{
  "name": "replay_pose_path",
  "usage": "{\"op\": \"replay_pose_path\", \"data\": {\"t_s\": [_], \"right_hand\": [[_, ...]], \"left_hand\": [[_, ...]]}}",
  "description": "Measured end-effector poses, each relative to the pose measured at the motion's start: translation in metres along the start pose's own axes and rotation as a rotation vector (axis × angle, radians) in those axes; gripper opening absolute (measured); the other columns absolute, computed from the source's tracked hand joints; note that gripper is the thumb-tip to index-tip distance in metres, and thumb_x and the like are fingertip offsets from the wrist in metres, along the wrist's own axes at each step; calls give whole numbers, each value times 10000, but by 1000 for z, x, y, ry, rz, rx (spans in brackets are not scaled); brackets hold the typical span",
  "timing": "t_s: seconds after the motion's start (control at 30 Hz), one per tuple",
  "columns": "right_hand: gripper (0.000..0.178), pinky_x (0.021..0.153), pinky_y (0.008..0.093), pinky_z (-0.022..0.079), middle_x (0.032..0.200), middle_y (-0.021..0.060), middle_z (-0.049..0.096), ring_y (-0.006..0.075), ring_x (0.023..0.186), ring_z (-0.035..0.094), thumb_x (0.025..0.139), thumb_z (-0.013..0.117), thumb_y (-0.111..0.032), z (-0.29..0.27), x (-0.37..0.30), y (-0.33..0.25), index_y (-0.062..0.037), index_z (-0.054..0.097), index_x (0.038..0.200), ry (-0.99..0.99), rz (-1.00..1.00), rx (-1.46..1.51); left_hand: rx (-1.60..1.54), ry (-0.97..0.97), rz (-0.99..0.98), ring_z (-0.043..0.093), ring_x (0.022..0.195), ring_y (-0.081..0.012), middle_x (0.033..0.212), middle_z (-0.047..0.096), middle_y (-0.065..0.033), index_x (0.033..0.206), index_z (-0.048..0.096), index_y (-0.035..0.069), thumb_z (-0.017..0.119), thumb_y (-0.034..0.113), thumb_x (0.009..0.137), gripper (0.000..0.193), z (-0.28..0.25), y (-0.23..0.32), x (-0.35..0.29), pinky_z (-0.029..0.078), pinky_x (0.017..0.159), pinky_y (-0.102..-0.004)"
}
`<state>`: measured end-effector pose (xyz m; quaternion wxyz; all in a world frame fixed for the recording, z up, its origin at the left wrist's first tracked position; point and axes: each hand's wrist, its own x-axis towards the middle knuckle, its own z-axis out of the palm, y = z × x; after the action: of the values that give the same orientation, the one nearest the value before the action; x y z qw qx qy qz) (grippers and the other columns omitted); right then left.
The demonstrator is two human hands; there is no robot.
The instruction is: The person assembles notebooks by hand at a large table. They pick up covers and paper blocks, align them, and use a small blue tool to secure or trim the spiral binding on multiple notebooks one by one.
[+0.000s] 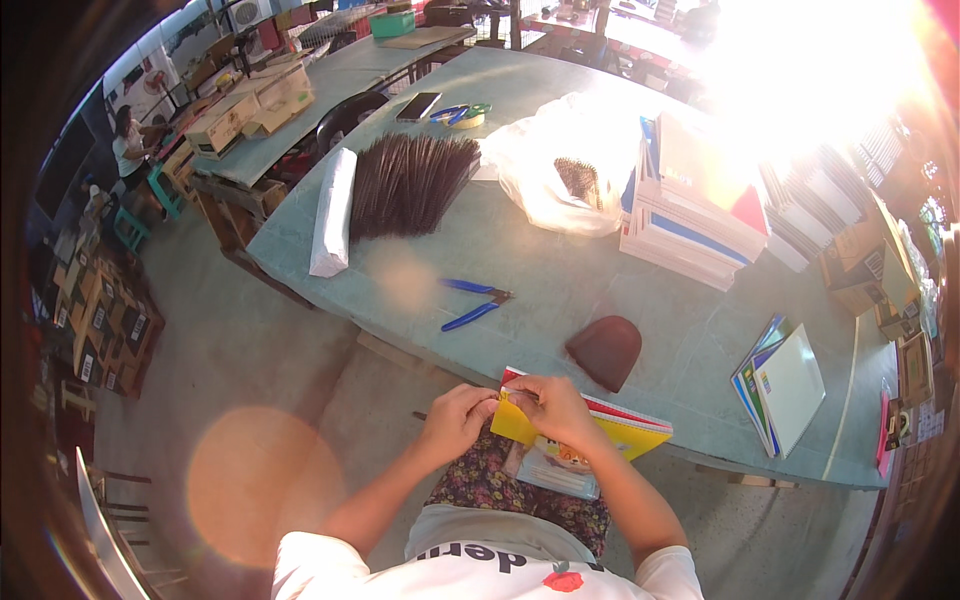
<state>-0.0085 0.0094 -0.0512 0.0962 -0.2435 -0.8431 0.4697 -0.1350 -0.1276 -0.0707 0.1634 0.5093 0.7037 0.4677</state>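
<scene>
A notebook [640,443] with a yellow cover and a red and white edge rests tilted over my lap, against the table's near edge. My right hand [558,412] is closed round its upper left part, fingers bent over the top. My left hand [458,424] pinches at the notebook's left corner; whatever small thing may be between the fingertips is hidden. Beyond my hands on the table lie blue-handled cutting pliers [475,304], their handles spread. To the right of them is a dark red-brown rounded pad [605,352].
A bundle of dark thin binding coils [412,187] lies farther back beside a white wrapped roll [333,212]. A plastic bag [540,185], stacked notebooks [690,235] and a few loose notebooks [790,385] occupy the right side. Cartons [110,325] stand on the left floor. A person [132,150] is far left.
</scene>
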Motion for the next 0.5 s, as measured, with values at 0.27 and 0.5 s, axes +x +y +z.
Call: {"op": "replay_pose_path", "data": {"t_s": [0.27, 0.5], "right_hand": [[184, 675, 340, 491, 898, 149, 656, 285, 759, 642, 802, 620, -102, -1, -5, -7, -32, 649, 969, 38, -22, -52], [188, 691, 391, 495, 905, 129, 651, 318, 798, 622, 783, 600, -72, 9, -7, -10, -70, 637, 968, 145, -148, -254]], "left_hand": [[116, -27, -35, 561, 661, -327, 754, 587, -149, 899, 624, 13, 595, 162, 834, 165, -2, 6, 6, 451, 616, -391], [120, -7, 6, 586, 678, -321, 736, 608, -143, 871, 628, 3, 570, 189, 849, 196, -9, 3, 23, 466, 641, -391]]}}
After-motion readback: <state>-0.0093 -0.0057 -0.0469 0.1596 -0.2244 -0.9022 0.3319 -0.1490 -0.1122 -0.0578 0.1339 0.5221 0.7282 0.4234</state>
